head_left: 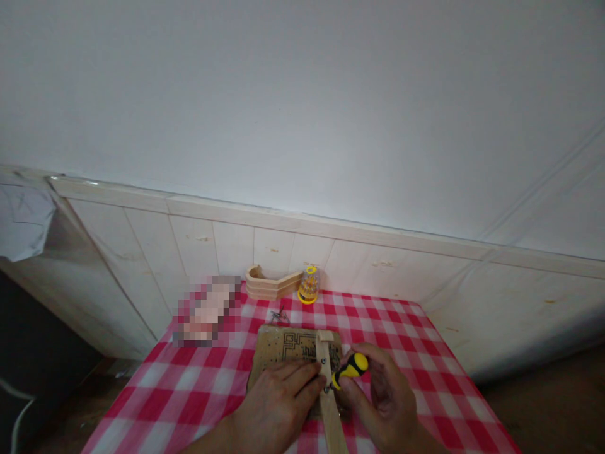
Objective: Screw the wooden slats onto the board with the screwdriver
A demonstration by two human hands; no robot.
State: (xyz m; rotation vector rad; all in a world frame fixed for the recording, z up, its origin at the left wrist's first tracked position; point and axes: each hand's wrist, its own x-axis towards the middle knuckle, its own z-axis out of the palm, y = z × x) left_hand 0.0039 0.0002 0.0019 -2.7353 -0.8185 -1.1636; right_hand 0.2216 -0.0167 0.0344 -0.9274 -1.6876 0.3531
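Note:
A pale wooden strip (333,419) lies lengthwise on a brown cardboard piece (271,343) with black printing. Dark screws (324,361) show on the strip's face. My left hand (276,400) lies across the cardboard from the left, its fingers close together and their tips pressed on the strip; its thumb is hidden. From the right, my right hand (385,397) is closed around a yellow and black screwdriver (352,369). The screwdriver leans, its handle up to the right and its lower end near a screw on the strip.
Against the panelled wall stand a curved wooden piece (269,288) and a clear, yellow-trimmed container (309,287) of small pieces. Loose dark screws (280,315) lie behind the cardboard. A blurred-out item (208,312) sits at the left on the red checked tablecloth (155,384).

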